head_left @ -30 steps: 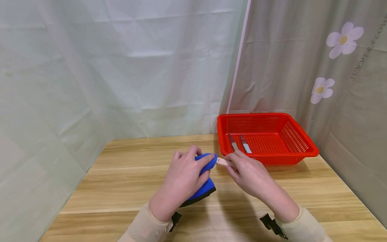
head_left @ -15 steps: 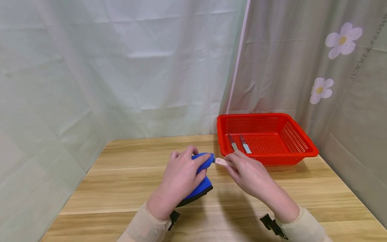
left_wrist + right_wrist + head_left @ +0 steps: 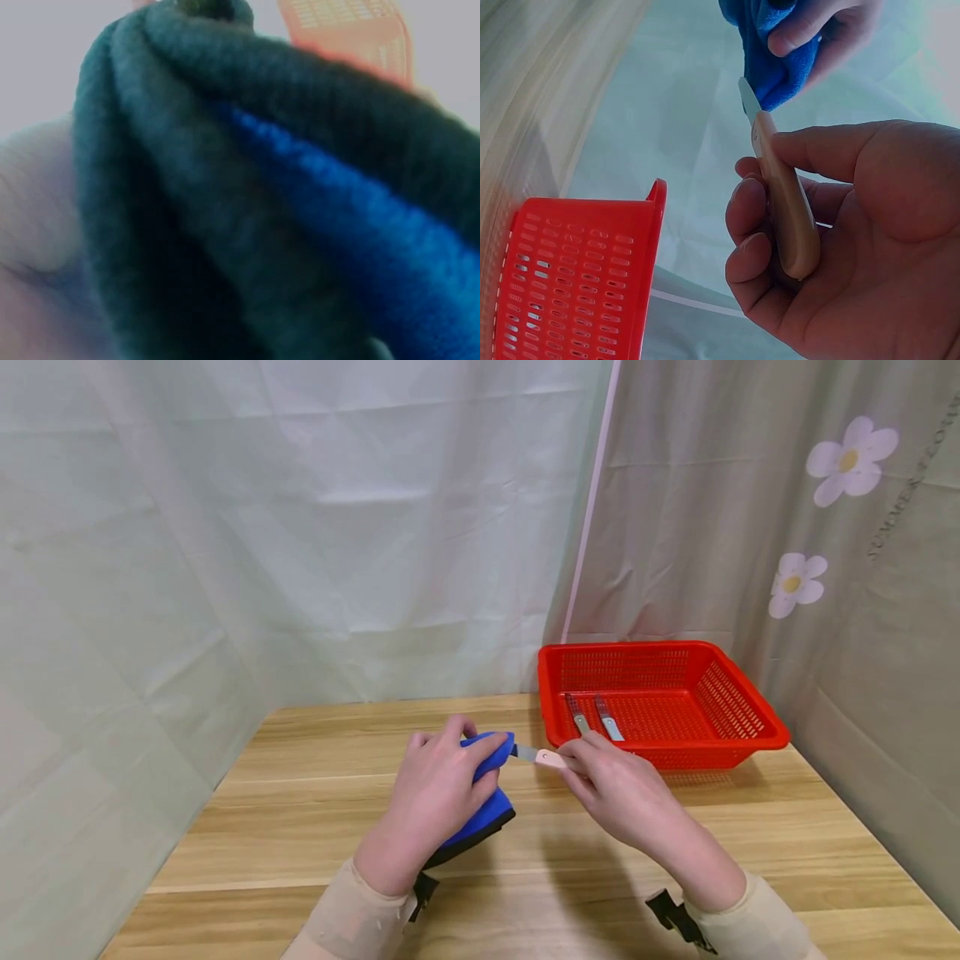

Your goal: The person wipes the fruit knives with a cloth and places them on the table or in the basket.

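My right hand (image 3: 618, 785) grips the pale pink handle of a small knife (image 3: 789, 202), with the fingers curled round it and the thumb along its side. The blade points left. My left hand (image 3: 438, 793) pinches a blue cloth (image 3: 480, 814) with a dark edge, folded about the blade's outer end. Bare metal shows between cloth and handle, while the tip is hidden in the cloth. Folds of the cloth fill most of the left wrist view.
A red plastic basket (image 3: 667, 745) stands at the back right of the wooden table (image 3: 315, 793). Inside lie two more knives, one with a grey handle (image 3: 581, 723) and one with a light blue handle (image 3: 612, 727). Curtains hang behind and beside the table.
My left hand has slid left with the cloth, away from the knife's handle, so more of the blade is bare. The right hand has stayed nearly still.
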`<state>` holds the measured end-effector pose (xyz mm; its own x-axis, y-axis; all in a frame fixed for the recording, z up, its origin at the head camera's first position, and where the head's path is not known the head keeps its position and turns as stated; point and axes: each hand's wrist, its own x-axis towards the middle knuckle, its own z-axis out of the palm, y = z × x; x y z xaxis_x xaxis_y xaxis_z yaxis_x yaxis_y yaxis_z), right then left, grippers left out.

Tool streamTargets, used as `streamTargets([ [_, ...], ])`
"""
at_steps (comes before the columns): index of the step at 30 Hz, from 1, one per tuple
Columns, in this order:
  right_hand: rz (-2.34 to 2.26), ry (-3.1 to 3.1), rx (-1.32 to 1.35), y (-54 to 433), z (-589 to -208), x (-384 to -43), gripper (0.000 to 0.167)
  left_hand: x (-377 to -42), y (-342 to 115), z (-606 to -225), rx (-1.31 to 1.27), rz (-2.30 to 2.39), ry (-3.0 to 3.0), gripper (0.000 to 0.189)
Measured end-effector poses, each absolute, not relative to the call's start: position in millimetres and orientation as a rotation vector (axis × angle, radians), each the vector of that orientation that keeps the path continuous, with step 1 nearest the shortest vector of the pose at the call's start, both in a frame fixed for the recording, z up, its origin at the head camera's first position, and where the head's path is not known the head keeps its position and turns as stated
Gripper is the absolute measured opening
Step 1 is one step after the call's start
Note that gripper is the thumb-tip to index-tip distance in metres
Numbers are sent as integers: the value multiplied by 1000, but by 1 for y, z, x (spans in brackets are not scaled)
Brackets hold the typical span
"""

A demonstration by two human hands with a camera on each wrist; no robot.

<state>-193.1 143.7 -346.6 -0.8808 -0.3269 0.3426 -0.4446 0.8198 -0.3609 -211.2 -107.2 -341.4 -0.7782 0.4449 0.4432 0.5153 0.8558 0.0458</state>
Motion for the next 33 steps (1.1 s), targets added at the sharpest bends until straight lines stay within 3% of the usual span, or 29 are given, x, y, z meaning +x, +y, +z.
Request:
streamTargets([
  [33,635,-2714,595,147,-345,-192,16,-220,-128,-339,-634,-270,-2590,37],
])
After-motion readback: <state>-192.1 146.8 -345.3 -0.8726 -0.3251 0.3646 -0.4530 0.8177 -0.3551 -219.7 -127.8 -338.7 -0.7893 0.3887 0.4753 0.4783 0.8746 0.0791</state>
